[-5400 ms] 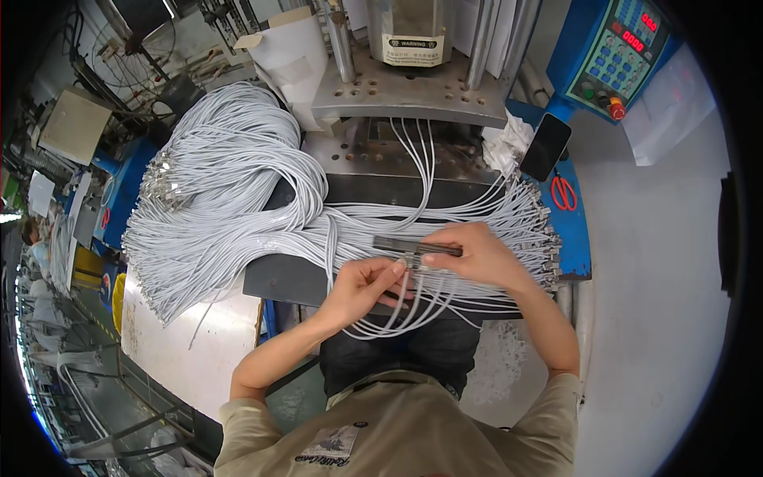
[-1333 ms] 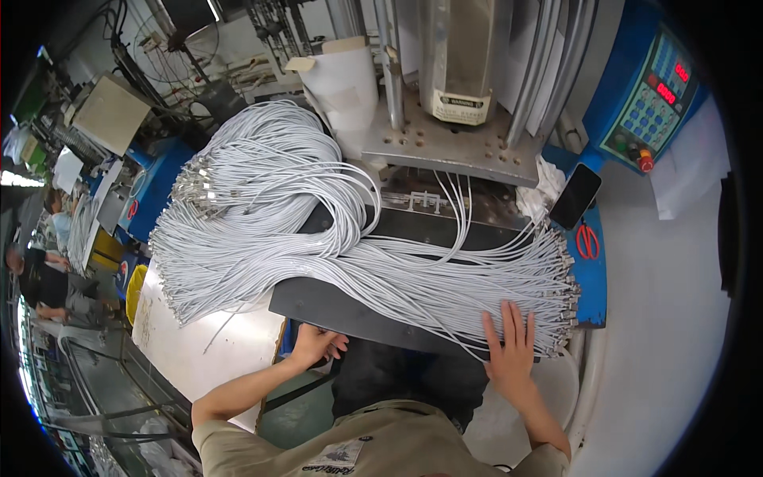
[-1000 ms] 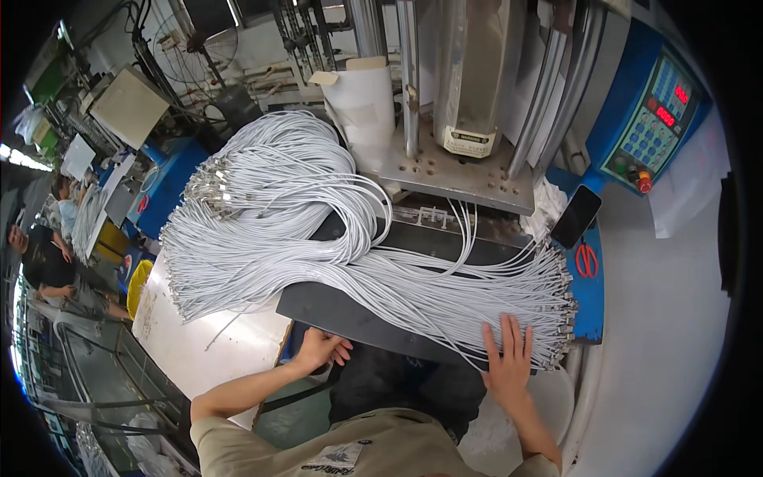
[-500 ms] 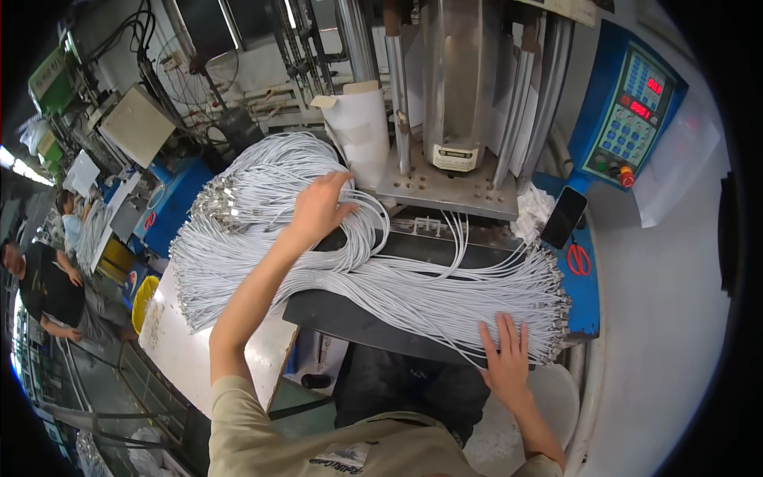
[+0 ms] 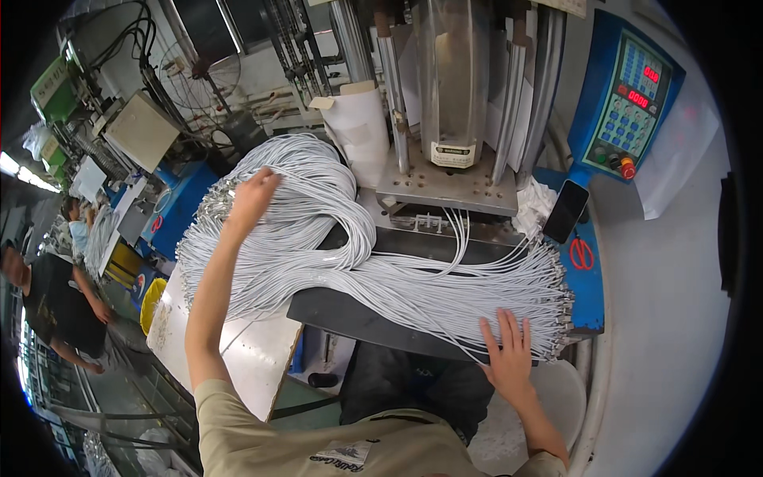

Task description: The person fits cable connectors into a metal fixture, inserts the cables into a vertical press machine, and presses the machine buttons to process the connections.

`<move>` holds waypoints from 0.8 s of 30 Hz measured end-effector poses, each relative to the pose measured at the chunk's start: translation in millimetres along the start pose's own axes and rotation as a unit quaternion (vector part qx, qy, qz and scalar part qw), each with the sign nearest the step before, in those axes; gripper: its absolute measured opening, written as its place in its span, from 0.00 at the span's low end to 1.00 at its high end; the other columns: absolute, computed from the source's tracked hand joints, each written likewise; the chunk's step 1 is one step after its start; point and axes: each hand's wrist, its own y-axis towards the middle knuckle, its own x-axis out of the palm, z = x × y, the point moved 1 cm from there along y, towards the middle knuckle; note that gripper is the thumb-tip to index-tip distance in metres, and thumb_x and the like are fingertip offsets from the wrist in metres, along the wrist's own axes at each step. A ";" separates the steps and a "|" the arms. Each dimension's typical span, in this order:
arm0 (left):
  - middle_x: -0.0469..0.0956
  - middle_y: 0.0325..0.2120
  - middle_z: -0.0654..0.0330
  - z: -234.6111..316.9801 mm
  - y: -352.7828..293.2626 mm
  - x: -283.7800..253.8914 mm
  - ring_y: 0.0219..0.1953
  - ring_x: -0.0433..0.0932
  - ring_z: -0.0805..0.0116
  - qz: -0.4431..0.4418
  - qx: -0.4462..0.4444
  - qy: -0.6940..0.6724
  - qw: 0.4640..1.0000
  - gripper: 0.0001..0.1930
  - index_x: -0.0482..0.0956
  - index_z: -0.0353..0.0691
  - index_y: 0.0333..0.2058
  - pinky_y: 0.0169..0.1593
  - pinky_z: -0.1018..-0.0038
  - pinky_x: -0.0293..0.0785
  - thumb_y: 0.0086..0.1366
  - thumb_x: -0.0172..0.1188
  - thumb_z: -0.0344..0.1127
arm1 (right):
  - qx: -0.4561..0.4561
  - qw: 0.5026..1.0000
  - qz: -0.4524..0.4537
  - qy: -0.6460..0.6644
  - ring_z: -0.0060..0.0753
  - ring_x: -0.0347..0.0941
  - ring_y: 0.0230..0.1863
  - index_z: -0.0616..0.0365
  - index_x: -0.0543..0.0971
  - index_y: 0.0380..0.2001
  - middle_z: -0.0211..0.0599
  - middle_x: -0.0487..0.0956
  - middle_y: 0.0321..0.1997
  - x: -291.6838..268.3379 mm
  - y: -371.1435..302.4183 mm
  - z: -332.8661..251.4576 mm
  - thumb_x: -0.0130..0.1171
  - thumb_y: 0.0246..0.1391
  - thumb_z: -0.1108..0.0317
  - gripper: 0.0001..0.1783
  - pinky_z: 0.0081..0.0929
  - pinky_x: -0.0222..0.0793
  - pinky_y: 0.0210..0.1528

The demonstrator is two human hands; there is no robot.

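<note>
A thick bundle of light grey-white cables [image 5: 413,278] lies across the dark work surface, its right ends tipped with small metal connectors [image 5: 556,298]. On the left the bundle bends back in a loop over a big heap of the same cables [image 5: 302,159]. My left hand [image 5: 253,200] is over this heap, beside a cluster of connectors, its fingers curled together; what they hold, if anything, is hidden. Near the right ends my right hand [image 5: 509,350] rests flat on the cables, fingers stretched and apart. Several strands lead up toward the metal fixture [image 5: 429,224].
A press with a metal plate [image 5: 445,191] stands behind the cables. At right are a blue control panel [image 5: 632,103], a black phone [image 5: 566,211] and red-handled scissors [image 5: 582,254]. A white table [image 5: 246,342] is at left. Other people stand farther left.
My left hand has moved left from the cable loop to the connector cluster, and its spread fingers have curled together. The loop looks fuller and rounder. My right hand stays in place.
</note>
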 end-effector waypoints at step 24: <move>0.79 0.52 0.52 331.1 -30.5 2.7 0.53 0.79 0.53 -0.035 0.331 -0.496 0.802 0.16 0.80 0.34 0.50 0.56 0.61 0.78 0.63 0.63 0.27 | 0.348 0.624 -0.090 0.693 0.43 0.84 0.46 0.65 0.59 0.71 0.49 0.67 0.72 1.3 190.1 58.9 0.63 0.64 0.62 0.39 0.32 0.83 0.38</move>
